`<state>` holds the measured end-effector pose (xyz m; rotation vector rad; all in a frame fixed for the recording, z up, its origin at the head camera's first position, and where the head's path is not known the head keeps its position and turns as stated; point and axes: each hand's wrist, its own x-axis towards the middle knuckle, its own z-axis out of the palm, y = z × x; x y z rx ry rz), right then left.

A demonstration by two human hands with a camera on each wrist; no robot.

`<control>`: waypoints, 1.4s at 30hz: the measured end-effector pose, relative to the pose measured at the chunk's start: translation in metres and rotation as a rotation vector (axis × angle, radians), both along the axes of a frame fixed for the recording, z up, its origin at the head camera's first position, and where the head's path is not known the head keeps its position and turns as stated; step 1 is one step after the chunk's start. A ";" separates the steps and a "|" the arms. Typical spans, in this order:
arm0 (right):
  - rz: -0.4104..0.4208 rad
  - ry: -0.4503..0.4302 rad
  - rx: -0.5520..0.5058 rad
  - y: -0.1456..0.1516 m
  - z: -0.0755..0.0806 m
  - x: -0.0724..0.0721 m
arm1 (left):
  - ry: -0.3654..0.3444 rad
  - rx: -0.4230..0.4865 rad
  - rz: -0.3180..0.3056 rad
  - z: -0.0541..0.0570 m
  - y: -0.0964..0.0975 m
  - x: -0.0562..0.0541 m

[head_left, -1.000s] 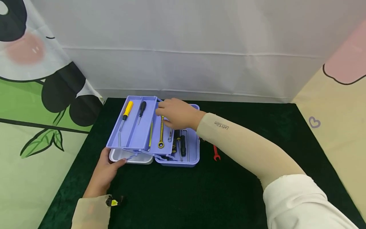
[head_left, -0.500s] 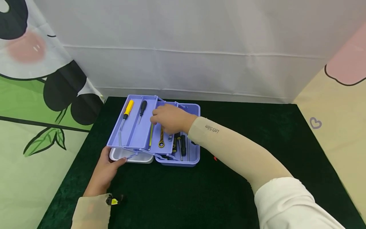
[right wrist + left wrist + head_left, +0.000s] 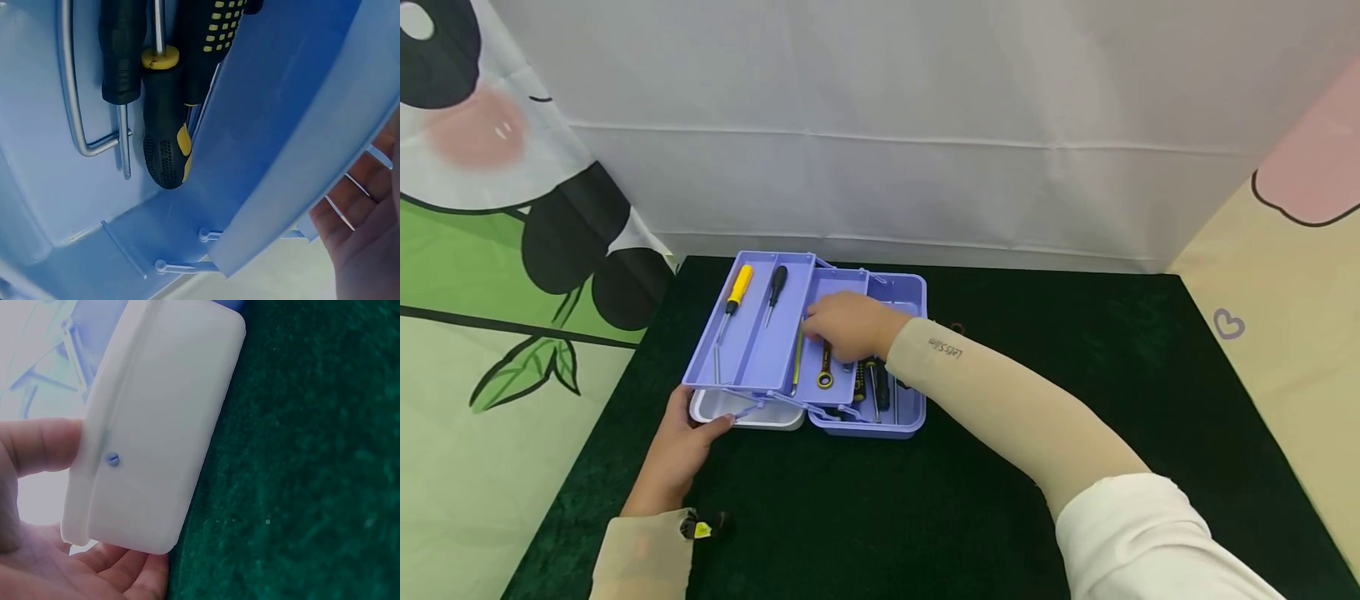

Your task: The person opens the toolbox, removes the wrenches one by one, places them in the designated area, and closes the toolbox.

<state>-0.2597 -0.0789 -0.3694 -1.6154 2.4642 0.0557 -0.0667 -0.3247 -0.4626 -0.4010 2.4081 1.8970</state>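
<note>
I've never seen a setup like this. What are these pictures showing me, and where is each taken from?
No robot here, just a person working bare-handed. The wide picture comes from a camera on the head; the two close ones come from cameras on the wrists. On the dark green cloth stands an open purple toolbox with stepped trays. The upper tray holds a yellow-handled screwdriver and a black-handled screwdriver; a wrench lies in the lower tray. The left hand grips the toolbox's white lid. The right hand is at the lower tray; whether it holds anything is hidden.
</note>
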 end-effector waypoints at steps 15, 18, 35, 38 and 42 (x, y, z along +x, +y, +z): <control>-0.007 -0.012 0.051 -0.005 0.003 -0.002 | 0.000 -0.008 0.005 -0.001 0.000 -0.001; -0.010 -0.023 0.071 -0.005 0.003 -0.002 | 0.000 -0.008 -0.001 -0.002 0.000 -0.001; 0.028 -0.048 0.078 -0.004 -0.002 -0.003 | 0.002 -0.013 0.003 -0.002 -0.001 0.001; 0.033 -0.069 0.069 -0.003 -0.003 -0.004 | -0.002 -0.016 0.007 -0.001 -0.001 0.001; 0.032 -0.115 0.051 -0.002 -0.003 -0.004 | -0.005 -0.017 0.011 -0.001 0.000 0.001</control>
